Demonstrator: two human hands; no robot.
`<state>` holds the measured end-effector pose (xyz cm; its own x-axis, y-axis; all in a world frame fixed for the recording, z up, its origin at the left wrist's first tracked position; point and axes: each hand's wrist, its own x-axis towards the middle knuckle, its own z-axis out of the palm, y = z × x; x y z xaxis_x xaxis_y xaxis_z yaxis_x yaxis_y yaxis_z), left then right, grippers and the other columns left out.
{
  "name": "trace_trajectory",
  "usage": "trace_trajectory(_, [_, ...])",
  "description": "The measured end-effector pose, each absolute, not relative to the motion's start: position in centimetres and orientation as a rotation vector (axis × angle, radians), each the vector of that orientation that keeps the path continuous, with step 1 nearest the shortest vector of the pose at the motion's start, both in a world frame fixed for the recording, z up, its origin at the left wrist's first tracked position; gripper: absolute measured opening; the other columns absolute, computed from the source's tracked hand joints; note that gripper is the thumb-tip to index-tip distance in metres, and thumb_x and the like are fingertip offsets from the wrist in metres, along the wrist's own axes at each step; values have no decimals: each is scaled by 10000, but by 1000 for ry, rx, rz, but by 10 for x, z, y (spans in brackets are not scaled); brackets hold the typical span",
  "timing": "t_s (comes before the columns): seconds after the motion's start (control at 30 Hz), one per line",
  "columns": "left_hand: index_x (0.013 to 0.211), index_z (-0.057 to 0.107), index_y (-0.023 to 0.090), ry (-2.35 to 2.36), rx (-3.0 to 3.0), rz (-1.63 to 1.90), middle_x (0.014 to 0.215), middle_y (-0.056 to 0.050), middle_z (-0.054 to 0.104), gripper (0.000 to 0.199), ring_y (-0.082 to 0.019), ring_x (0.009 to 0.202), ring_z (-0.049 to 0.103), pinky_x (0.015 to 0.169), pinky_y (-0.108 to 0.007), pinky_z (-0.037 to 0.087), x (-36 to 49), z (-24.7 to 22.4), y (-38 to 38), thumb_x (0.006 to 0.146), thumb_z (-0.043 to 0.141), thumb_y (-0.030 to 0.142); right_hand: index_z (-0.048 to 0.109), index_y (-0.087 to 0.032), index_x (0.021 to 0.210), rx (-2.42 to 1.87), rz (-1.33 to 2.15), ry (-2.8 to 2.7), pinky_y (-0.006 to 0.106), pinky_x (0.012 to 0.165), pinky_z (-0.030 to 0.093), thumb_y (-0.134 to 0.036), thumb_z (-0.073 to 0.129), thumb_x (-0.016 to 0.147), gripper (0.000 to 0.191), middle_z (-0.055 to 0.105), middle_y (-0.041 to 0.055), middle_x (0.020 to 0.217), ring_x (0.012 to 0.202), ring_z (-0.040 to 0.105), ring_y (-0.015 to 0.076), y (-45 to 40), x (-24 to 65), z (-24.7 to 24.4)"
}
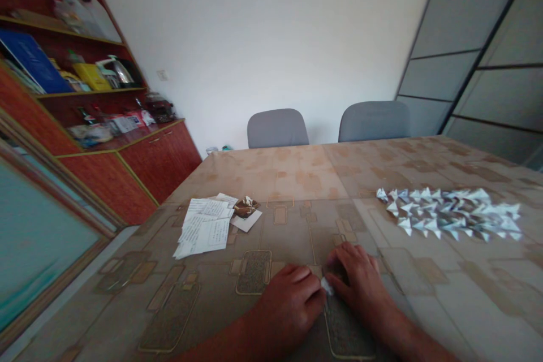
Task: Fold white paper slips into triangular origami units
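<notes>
Near the front middle of the table, a small piece of white paper (326,287) shows between my two hands, mostly covered by the fingers. My left hand (294,301) is closed, its curled fingers and thumb pinching the paper's left side. From the right, my right hand (360,278) holds the same paper with its thumb against it and its fingers bent over. Ahead and to the left lies a loose stack of white paper slips (206,226) with writing on them. Rows of pointed folded paper pieces (449,212) stand together on the right.
A brown crumpled-looking object (246,207) sits on a white card (247,221) beside the slips. The patterned cloth covers the table (292,175). Two grey chairs (278,128) are at its far edge. A red shelf cabinet (156,164) stands on the left.
</notes>
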<state>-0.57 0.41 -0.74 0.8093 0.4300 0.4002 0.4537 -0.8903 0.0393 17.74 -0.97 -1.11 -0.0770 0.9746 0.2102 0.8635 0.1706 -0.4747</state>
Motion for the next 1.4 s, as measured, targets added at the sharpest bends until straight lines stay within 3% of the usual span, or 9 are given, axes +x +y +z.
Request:
trace_trajectory(0.27, [809,572,155,-724,-3010,-574,770,-6,593,262,-137,728,540,695,-280,381,-12,-2,3,1001,405,217,592,-216,772,-1775,382,-1996,342,728,400,-45,574,717,180,645,29,856,862,569,241,-5,197,-6])
trace_trajectory(0.53, [813,586,161,-750,-3023,-530,766,3,601,224,-143,748,539,700,-286,386,-13,0,5,983,462,240,620,-223,815,-1758,363,-2010,376,776,389,-142,663,715,136,637,27,878,885,561,254,-13,186,-6])
trace_trajectory(1.0, [817,589,157,-666,-3020,-381,820,-8,622,115,-183,804,547,720,-309,422,-21,11,5,890,617,241,662,-219,809,-1734,502,-2132,354,777,387,-85,606,701,181,636,26,874,889,565,236,-7,194,3])
trace_trajectory(1.4, [813,611,160,-713,-3039,-581,781,-27,629,226,-159,745,549,686,-289,423,-22,10,12,961,445,200,623,-213,723,-1712,404,-2165,332,724,380,-116,664,674,115,625,13,791,813,563,223,-11,195,3])
